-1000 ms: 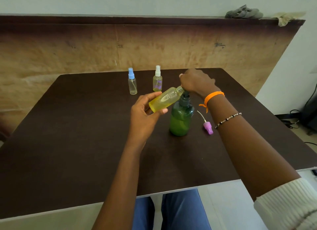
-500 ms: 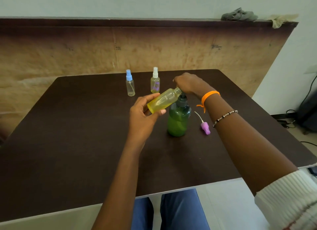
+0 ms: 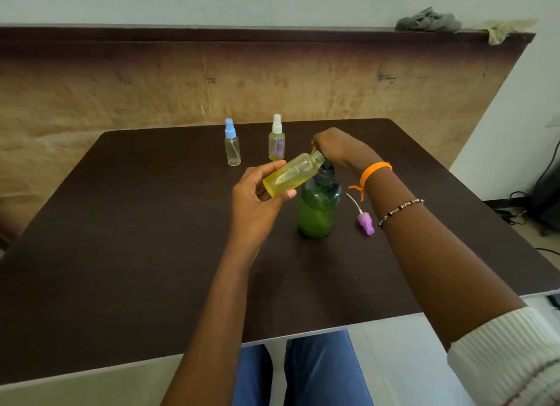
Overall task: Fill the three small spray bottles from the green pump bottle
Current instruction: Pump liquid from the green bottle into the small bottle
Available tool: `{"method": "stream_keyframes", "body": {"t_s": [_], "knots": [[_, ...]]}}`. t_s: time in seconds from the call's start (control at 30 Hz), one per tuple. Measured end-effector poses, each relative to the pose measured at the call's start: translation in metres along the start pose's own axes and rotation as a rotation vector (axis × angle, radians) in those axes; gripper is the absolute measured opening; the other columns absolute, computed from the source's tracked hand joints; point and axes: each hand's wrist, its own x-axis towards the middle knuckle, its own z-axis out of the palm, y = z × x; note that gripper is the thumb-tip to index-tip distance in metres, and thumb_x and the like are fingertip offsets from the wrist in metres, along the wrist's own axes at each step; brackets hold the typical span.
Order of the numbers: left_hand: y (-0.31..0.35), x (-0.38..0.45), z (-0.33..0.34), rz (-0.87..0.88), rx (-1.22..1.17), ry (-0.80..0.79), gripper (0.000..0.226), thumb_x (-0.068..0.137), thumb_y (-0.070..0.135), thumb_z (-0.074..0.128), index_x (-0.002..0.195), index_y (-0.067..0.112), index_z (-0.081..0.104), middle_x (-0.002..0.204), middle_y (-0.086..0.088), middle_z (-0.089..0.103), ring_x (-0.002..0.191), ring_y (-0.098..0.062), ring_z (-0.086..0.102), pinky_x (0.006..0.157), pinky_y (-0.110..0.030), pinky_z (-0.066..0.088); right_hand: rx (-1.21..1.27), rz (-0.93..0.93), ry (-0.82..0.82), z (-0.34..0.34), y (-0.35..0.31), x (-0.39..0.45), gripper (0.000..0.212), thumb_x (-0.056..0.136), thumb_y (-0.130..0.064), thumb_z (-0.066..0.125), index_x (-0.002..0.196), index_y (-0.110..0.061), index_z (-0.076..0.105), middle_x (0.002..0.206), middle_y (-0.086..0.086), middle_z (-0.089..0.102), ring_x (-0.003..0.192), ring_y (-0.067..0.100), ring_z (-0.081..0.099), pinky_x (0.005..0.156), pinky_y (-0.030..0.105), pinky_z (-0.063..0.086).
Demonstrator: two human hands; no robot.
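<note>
So that its open neck meets the spout, our left hand [image 3: 257,199] grips the uncapped spray bottle [image 3: 292,175] tilted while our right hand [image 3: 336,146] curls over the green pump bottle [image 3: 318,208] head.

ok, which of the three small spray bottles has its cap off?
The yellowish bottle held tilted in the left hand, neck open at the green pump bottle. The blue-capped bottle and white-capped bottle stand capped at the back.

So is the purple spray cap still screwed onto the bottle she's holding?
No: the purple spray cap lies on the table right of the green pump bottle, and the held bottle has a bare, open neck.
</note>
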Motion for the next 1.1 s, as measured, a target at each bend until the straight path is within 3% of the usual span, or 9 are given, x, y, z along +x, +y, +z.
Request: {"method": "stream_keyframes", "body": {"t_s": [0.07,0.13,0.2,0.27,0.37,0.57,0.83,0.97,1.1], "knots": [[0.000,0.000,0.000,0.001,-0.010,-0.006,0.050,0.072,-0.006,0.073,0.106,0.029,0.062,0.116,-0.009,0.063,0.100,-0.005,0.063,0.085,-0.017,0.051,0.026,-0.036,0.033,-0.006,0.000,0.002,0.030,0.088,-0.017,0.041,0.092,-0.002,0.067,0.108,0.018,0.065,0.097,0.035,0.058,0.080,0.037,0.045],[-0.001,0.000,0.001,-0.002,-0.014,-0.007,0.050,0.073,-0.006,0.073,0.106,0.029,0.062,0.116,-0.010,0.063,0.101,-0.007,0.063,0.084,-0.016,0.050,0.035,-0.038,0.038,-0.004,-0.001,-0.002,0.031,0.090,-0.014,0.041,0.099,0.001,0.067,0.108,0.016,0.064,0.092,0.031,0.056,0.078,0.035,0.043],[-0.003,0.000,0.001,-0.003,-0.008,-0.005,0.050,0.072,-0.005,0.073,0.106,0.029,0.062,0.116,-0.010,0.063,0.102,-0.008,0.063,0.084,-0.017,0.050,0.028,-0.032,0.012,0.003,0.001,-0.002,0.031,0.092,-0.003,0.039,0.110,0.009,0.061,0.114,0.022,0.061,0.103,0.036,0.059,0.077,0.031,0.041],[-0.006,0.000,0.002,-0.001,0.001,-0.001,0.050,0.072,-0.005,0.073,0.105,0.031,0.062,0.116,-0.010,0.063,0.102,-0.009,0.064,0.085,-0.020,0.051,0.029,-0.015,0.042,0.008,0.005,-0.002,0.031,0.091,0.001,0.038,0.112,0.013,0.059,0.119,0.028,0.059,0.112,0.041,0.056,0.086,0.036,0.047],[-0.008,0.000,0.002,0.005,0.004,0.003,0.051,0.072,-0.006,0.073,0.105,0.031,0.062,0.116,-0.010,0.063,0.102,-0.010,0.064,0.085,-0.021,0.051,0.055,-0.003,0.097,0.009,0.008,-0.003,0.034,0.095,-0.002,0.037,0.120,0.010,0.055,0.125,0.029,0.055,0.118,0.042,0.051,0.098,0.044,0.044],[-0.003,0.001,0.002,0.001,-0.010,0.009,0.051,0.072,-0.006,0.073,0.101,0.035,0.062,0.115,-0.011,0.064,0.100,-0.008,0.064,0.085,-0.020,0.051,0.084,0.010,0.119,0.002,0.001,-0.004,0.038,0.096,-0.010,0.033,0.122,0.005,0.055,0.127,0.025,0.055,0.119,0.039,0.051,0.098,0.043,0.043],[-0.003,0.000,0.003,0.002,0.015,0.011,0.051,0.072,-0.005,0.073,0.102,0.035,0.061,0.115,-0.009,0.064,0.101,-0.007,0.063,0.085,-0.020,0.051,0.123,0.015,0.097,0.007,0.003,-0.009,0.035,0.097,-0.006,0.037,0.126,0.006,0.053,0.132,0.026,0.051,0.124,0.039,0.048,0.101,0.041,0.041],[-0.005,-0.001,0.003,-0.005,-0.002,0.016,0.051,0.072,-0.007,0.072,0.102,0.033,0.062,0.115,-0.009,0.064,0.099,-0.005,0.063,0.084,-0.017,0.051,0.090,0.026,0.041,0.008,0.002,-0.006,0.031,0.094,-0.004,0.039,0.112,0.009,0.062,0.118,0.026,0.059,0.112,0.040,0.055,0.093,0.041,0.046],[-0.004,0.001,0.002,-0.018,-0.020,0.018,0.050,0.072,-0.008,0.072,0.103,0.030,0.063,0.115,-0.009,0.064,0.097,-0.004,0.063,0.084,-0.018,0.051,0.074,0.053,0.120,0.004,0.003,-0.002,0.027,0.089,-0.020,0.038,0.082,-0.007,0.061,0.097,0.015,0.059,0.092,0.034,0.057,0.086,0.041,0.045]]}}
